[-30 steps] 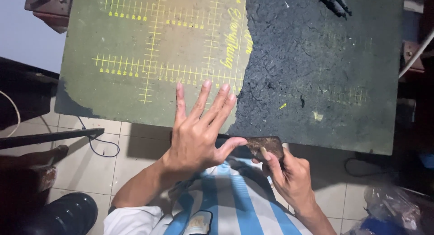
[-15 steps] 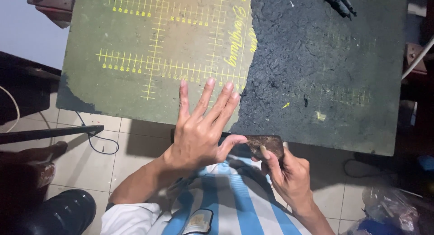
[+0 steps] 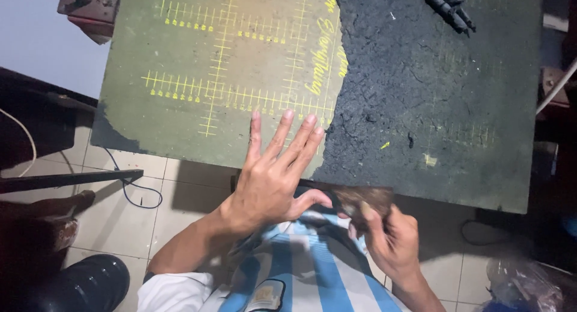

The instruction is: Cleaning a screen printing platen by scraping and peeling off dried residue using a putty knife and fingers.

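Brown leather piece (image 3: pixel 366 199) pinched in the right hand (image 3: pixel 390 240), at the near edge of the table (image 3: pixel 457 108), above a striped blue-and-white shirt (image 3: pixel 306 270). Left hand (image 3: pixel 273 180) flat and open, fingers spread, holding nothing, thumb beside the leather. Compared with a second ago: left fingertips slightly farther up on the green cutting mat (image 3: pixel 198 60), right hand nearly unmoved. Yellow grid lines and script printed across the mat, its right part worn to a dark rough patch. Dark tools (image 3: pixel 449 9) at the far right; tiled floor (image 3: pixel 120 222) below.
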